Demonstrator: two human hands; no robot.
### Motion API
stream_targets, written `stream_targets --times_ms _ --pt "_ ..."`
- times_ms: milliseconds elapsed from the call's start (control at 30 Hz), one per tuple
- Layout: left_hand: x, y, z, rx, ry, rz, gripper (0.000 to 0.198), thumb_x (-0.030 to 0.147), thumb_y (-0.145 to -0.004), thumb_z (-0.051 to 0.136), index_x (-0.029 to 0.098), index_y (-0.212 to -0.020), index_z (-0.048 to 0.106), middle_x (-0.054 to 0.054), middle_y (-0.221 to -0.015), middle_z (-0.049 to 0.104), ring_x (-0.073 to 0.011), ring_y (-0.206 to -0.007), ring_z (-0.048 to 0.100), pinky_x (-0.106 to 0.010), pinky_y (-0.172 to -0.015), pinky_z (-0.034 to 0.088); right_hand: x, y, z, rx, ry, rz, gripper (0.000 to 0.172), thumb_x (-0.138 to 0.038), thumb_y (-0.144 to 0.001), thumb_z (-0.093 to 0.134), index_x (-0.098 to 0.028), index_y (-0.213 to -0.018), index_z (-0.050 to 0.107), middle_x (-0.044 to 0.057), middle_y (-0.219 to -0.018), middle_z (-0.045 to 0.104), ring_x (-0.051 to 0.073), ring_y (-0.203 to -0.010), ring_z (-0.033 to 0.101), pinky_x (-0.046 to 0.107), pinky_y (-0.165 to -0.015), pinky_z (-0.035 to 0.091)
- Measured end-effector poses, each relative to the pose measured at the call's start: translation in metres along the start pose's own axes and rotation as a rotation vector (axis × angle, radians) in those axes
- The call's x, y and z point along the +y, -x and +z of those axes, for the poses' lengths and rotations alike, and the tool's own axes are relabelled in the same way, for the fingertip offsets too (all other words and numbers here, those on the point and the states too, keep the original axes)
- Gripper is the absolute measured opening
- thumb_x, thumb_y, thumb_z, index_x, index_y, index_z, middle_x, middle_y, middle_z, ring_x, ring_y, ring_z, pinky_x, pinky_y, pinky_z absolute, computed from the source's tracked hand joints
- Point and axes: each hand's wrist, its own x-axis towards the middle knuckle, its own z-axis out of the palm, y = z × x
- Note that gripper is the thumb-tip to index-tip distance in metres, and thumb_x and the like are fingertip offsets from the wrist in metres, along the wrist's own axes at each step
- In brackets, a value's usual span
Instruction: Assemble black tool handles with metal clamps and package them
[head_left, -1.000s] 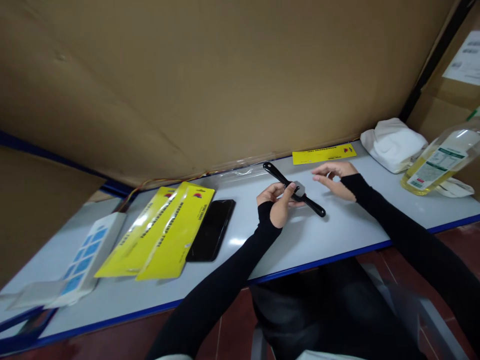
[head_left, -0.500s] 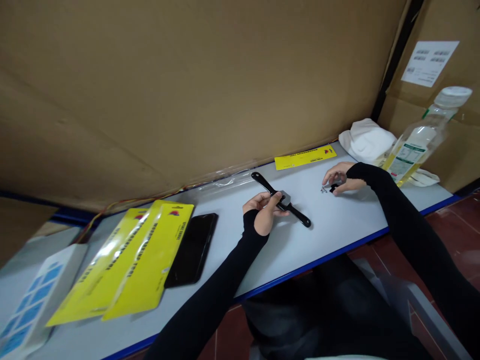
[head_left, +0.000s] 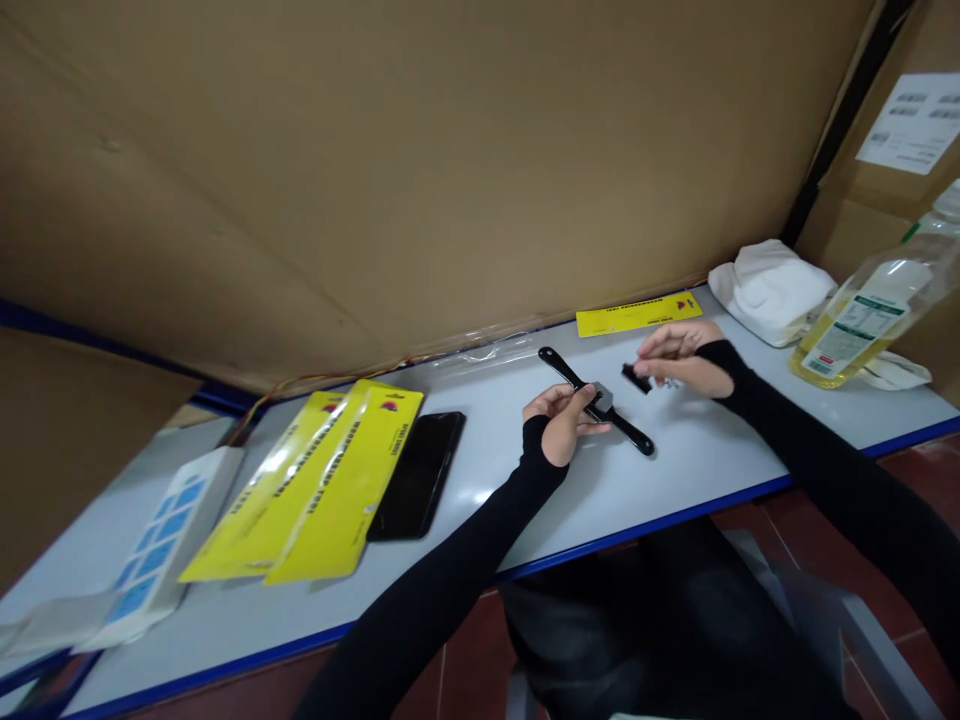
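A black watch-like band with a grey square body (head_left: 600, 402) lies on the white table (head_left: 690, 470). My left hand (head_left: 564, 420) is closed on its middle, fingers pinching the grey body. My right hand (head_left: 679, 358) hovers just to the right of the band and pinches a small black piece (head_left: 636, 378) between its fingertips. Both arms wear black sleeves.
A black phone (head_left: 416, 474) and yellow packaging cards (head_left: 322, 486) lie to the left, with a blue-and-white box (head_left: 161, 540) further left. Another yellow card (head_left: 637, 313), a white cloth (head_left: 769, 288) and a bottle of yellow liquid (head_left: 862, 318) sit at the right. Cardboard walls stand behind.
My right hand went to the table at the right, picked up a small black piece and has brought it back toward the band. My left hand kept hold of the band.
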Motion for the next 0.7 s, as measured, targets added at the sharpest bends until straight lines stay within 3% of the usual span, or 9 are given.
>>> stream_targets --times_ms 67,167,367,567,700 --pt "0.0 0.002 0.0 -0.025 0.01 -0.018 0.05 0.032 -0.056 0.1 0.016 -0.074 0.057 -0.005 -0.073 0.075 -0.0191 -0.053 0.071 -0.043 -0.06 0.069 0.006 0.005 0.022 0.002 -0.042 0.037 0.05 -0.052 -0.056 0.099 -0.019 -0.079 0.071 0.006 -0.077 0.079 0.013 -0.056 0.063 0.027 -0.049 0.053" --pt "-0.001 0.003 -0.001 -0.045 0.04 -0.054 0.047 0.031 -0.058 0.1 0.016 -0.075 0.059 -0.008 -0.08 0.078 -0.0231 -0.06 0.076 -0.044 -0.065 0.07 0.022 0.008 0.038 0.061 -0.001 0.081 0.052 -0.055 -0.058 0.097 -0.019 -0.084 0.07 0.007 -0.08 0.078 0.014 -0.057 0.063 0.025 -0.044 0.046" --pt "-0.003 0.005 -0.001 -0.04 0.041 -0.08 0.041 0.035 -0.066 0.098 0.013 -0.081 0.067 -0.007 -0.075 0.076 -0.023 -0.066 0.078 -0.043 -0.074 0.071 0.035 0.009 0.044 0.129 0.208 0.037 0.037 -0.052 -0.072 0.087 -0.018 -0.084 0.076 0.006 -0.078 0.077 0.016 -0.066 0.066 0.027 -0.061 0.051" --pt "-0.008 0.009 0.001 -0.067 0.006 -0.059 0.048 0.049 -0.069 0.096 0.009 -0.082 0.073 -0.011 -0.076 0.077 -0.0249 -0.072 0.08 -0.039 -0.074 0.071 0.038 0.013 0.049 0.07 0.343 -0.042 0.025 -0.044 -0.083 0.076 -0.02 -0.083 0.079 0.005 -0.078 0.077 0.016 -0.067 0.065 0.027 -0.061 0.048" --pt "-0.011 0.005 0.001 -0.089 0.024 -0.075 0.041 0.04 -0.068 0.096 0.009 -0.082 0.073 -0.012 -0.077 0.078 -0.028 -0.076 0.08 -0.046 -0.077 0.071 0.041 0.015 0.049 0.102 0.444 -0.106 0.019 -0.039 -0.085 0.074 -0.02 -0.082 0.078 0.004 -0.08 0.076 0.014 -0.067 0.061 0.026 -0.061 0.047"
